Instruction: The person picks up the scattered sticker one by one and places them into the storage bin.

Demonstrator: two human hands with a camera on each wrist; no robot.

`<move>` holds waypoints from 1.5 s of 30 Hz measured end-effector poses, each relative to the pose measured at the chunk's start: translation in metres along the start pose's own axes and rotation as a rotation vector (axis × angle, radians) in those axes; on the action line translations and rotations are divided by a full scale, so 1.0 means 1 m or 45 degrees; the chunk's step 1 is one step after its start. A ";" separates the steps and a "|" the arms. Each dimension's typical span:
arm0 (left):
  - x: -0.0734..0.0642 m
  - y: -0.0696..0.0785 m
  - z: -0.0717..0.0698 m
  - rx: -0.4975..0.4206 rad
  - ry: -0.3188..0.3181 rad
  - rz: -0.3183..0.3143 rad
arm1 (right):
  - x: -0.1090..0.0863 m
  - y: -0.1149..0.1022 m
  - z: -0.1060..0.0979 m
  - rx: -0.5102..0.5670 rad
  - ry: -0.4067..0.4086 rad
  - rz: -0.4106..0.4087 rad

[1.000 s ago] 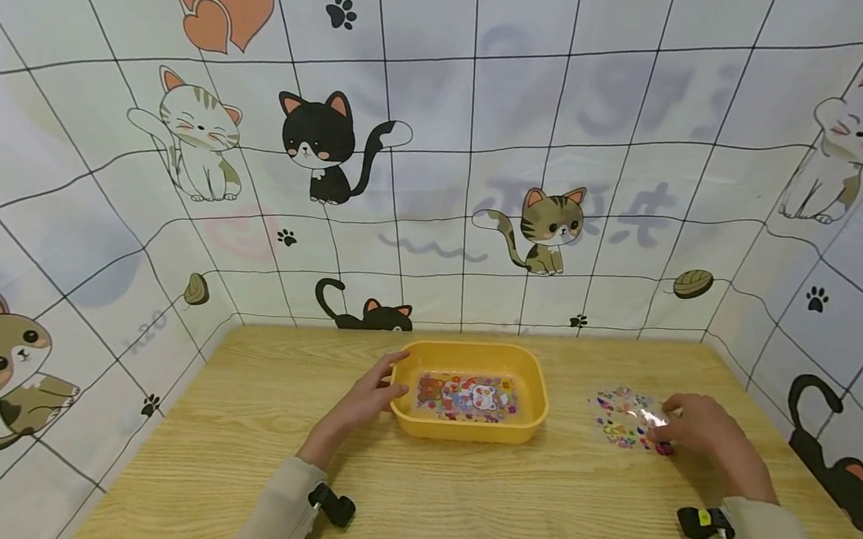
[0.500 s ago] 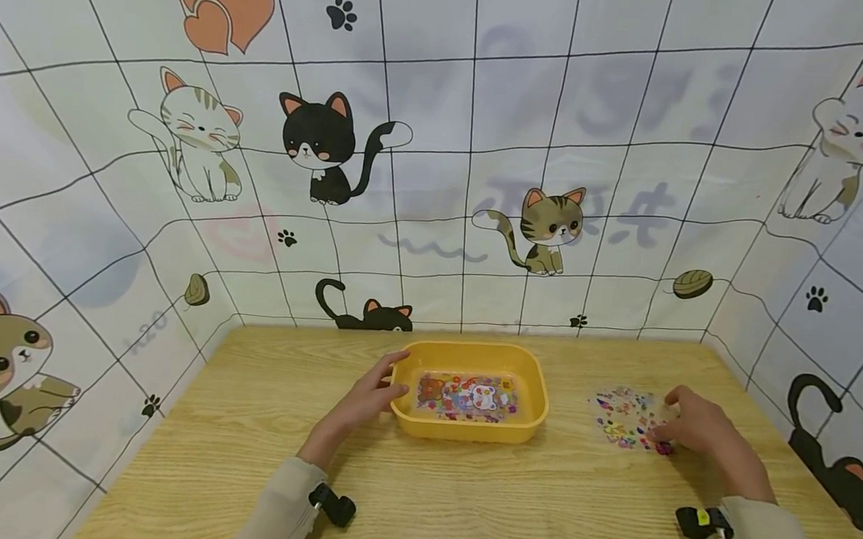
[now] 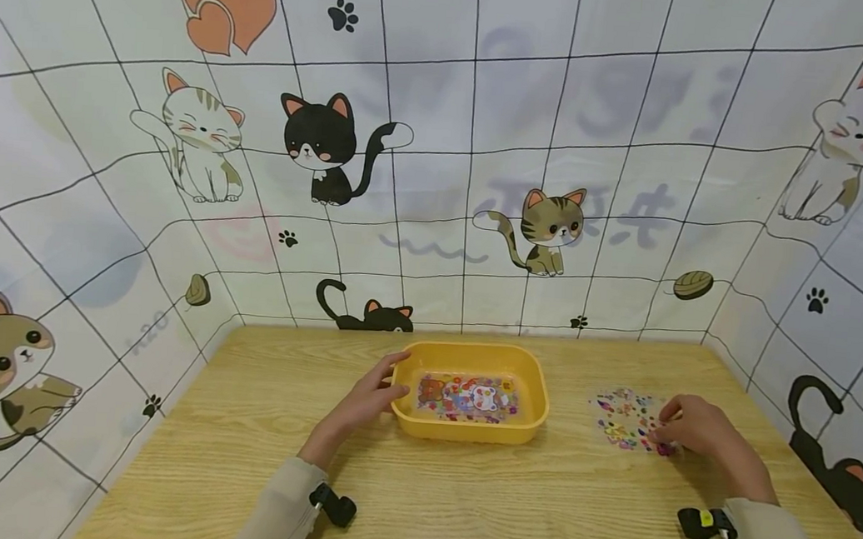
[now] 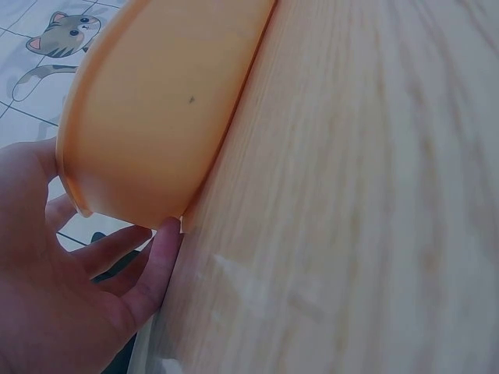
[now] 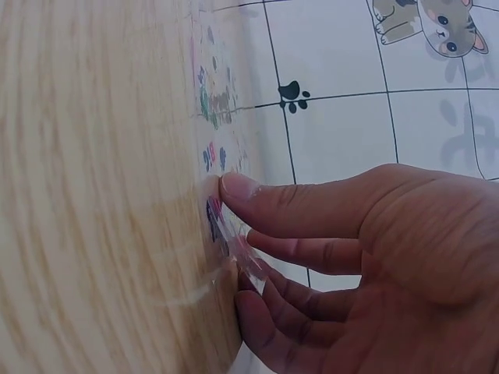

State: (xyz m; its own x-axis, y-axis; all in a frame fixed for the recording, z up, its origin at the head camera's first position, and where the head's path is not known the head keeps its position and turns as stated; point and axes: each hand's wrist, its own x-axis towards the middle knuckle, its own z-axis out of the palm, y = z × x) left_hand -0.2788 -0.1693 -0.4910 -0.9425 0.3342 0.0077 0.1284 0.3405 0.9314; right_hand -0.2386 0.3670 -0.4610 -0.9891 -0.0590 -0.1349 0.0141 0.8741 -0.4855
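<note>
A yellow plastic basin (image 3: 468, 432) stands on the wooden table, a colourful cartoon sticker sheet (image 3: 468, 397) lying in its bottom. My left hand (image 3: 370, 395) grips the basin's left end. In the left wrist view the fingers wrap around that end of the basin (image 4: 148, 117), and one fingertip is low by the table. To the right, a clear sheet of small colourful stickers (image 3: 624, 418) lies on the table. My right hand (image 3: 700, 428) pinches its right edge. In the right wrist view, a bit of the clear sheet (image 5: 248, 265) stands up between thumb and fingers.
Behind and beside the wooden table (image 3: 475, 506) rises a white cloth (image 3: 424, 160) with a grid and cat drawings. Small black cameras sit at the cuffs, one on the left wrist (image 3: 332, 506) and one on the right (image 3: 707, 523).
My right fingers opened away from the sheet's edge half a second ago and have come together on it again. The bright glare on the sheet is gone. Left hand and basin stay put.
</note>
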 end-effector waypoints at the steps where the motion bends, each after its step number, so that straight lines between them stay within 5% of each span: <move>1: 0.000 0.000 0.000 -0.001 0.001 -0.004 | 0.000 0.000 0.000 0.005 -0.002 -0.002; 45: -0.002 0.003 0.001 0.021 0.032 -0.019 | -0.007 -0.006 -0.014 0.113 0.120 -0.013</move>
State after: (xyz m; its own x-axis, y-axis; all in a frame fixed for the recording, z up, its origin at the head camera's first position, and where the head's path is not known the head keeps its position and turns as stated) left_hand -0.2767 -0.1682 -0.4890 -0.9518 0.3067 0.0034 0.1193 0.3599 0.9253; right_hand -0.2338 0.3688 -0.4447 -0.9986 -0.0182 -0.0499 0.0130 0.8276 -0.5612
